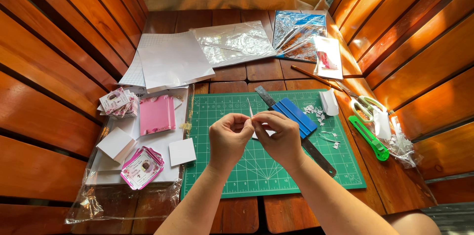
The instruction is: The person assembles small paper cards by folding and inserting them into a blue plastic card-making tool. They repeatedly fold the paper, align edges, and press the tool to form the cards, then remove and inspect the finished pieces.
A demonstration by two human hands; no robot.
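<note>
Two bare arms come up from six o'clock. The left hand and the right hand wear no gloves, rings or watch. No sleeves show on the arms. The fingernails are short and plain.

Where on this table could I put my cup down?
Bare wood lies between the clear film and the cutting mat, and along the near edge below the mat. Left, by the card stacks, and right, by the scissors, it's crowded.

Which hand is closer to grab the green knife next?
The right hand, probably. The green plastic utility knife lies on the wooden table to the right of the green cutting mat, on that hand's side. The left hand would have to cross over.
</note>
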